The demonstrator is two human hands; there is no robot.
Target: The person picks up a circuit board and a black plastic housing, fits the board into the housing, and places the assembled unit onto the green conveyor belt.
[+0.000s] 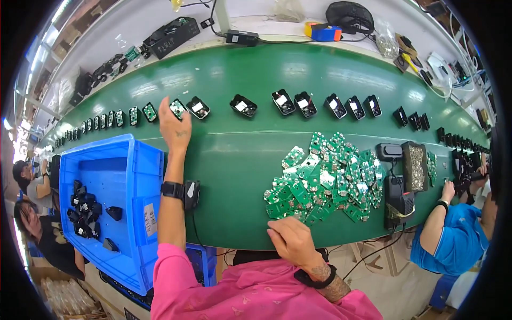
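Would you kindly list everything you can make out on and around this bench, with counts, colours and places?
Workbench: one, green, across the middle
Circuit boards: many, green, heaped right of centre
Housings: many, black, in a row along the bench
Crate: one, blue, left
Parts: several, black, inside the crate
Boxy devices: at least two, black, right of the boards
Shelf: one, white, far side
Bottle: one, clear, shelf's left
Power adapter: one, black, shelf's middle
Bag: one, clear, shelf's right
Co-workers: at least three, dressed in blue, black and grey, both sides
Left hand: one, bare, at a housing
Right hand: one, bare, near edge
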